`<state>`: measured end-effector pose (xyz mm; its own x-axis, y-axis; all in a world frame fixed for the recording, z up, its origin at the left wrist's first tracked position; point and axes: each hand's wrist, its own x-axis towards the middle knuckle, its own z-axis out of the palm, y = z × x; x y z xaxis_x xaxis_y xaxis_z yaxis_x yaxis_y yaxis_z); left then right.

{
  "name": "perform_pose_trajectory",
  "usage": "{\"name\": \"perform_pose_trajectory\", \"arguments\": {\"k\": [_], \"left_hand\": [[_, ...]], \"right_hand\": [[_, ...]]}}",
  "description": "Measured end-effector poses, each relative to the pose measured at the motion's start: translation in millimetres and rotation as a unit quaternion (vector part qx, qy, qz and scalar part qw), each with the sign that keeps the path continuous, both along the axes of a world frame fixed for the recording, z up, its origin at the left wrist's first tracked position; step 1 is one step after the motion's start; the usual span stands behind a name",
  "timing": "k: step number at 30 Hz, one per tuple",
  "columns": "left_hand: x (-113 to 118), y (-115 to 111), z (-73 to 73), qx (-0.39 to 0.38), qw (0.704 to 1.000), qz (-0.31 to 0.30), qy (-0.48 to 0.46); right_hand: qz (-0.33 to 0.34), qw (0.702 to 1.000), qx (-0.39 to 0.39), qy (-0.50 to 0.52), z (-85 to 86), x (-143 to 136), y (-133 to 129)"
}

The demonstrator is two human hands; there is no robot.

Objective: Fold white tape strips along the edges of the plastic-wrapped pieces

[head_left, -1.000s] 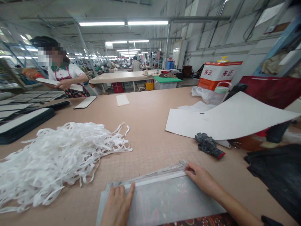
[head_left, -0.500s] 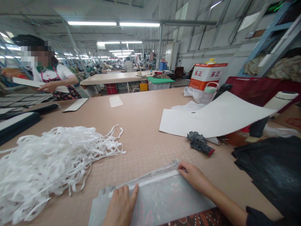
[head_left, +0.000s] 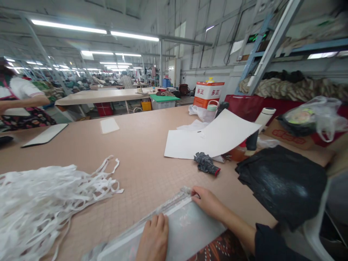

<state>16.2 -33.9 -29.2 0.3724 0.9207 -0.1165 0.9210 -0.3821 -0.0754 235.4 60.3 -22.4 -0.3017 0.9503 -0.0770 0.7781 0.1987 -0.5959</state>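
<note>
A pale grey, translucent-looking sheet [head_left: 190,224] lies at the near edge of the table, with a white strip [head_left: 127,237] along its far side and crinkled grey edging beyond. My left hand [head_left: 154,235] rests flat on the sheet and strip, its fingers side by side and holding nothing. At the strip's right end my right hand [head_left: 205,203] pinches the sheet's far corner between thumb and bent fingers. Dark patterned fabric [head_left: 217,248] shows below the sheet at the bottom.
White strips [head_left: 40,203] are heaped at left. A grey glove [head_left: 206,163] lies before a large white board [head_left: 206,136]. Black material [head_left: 282,181] is at right, near a bottle [head_left: 265,117] and a red-white box [head_left: 208,93]. A person [head_left: 24,98] stands far left.
The view has turned to the right, bringing more of the shelf and black material in. My left hand has slid right along the strip, closer to my right hand, which keeps its pinch.
</note>
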Motion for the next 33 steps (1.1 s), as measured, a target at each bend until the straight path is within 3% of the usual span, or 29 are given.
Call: {"name": "perform_pose_trajectory", "arguments": {"k": [6,16,22,26,28,33], "left_hand": [[-3,-4,-11.8,0.047,0.999,-0.018,0.019],[-4,-4,-19.9,0.082,0.996,-0.021,0.028],[-4,-5,-24.2,0.108,0.993,-0.038,0.027],[-5,-5,-21.3,0.106,0.993,-0.048,0.018],[-4,-5,-19.9,0.099,0.994,-0.049,0.017],[-3,-7,-19.3,0.067,0.997,-0.025,0.009]], "right_hand": [[-0.036,0.999,-0.007,0.029,-11.3,11,6],[-0.040,0.999,0.007,0.022,-7.5,6,4],[-0.018,0.998,0.034,-0.045,-4.7,6,5],[-0.020,0.984,0.108,-0.144,-2.9,0,-1],[0.010,0.971,0.172,-0.164,-4.6,-13,-13],[0.191,0.933,0.284,-0.112,-14.1,-47,-49]]}}
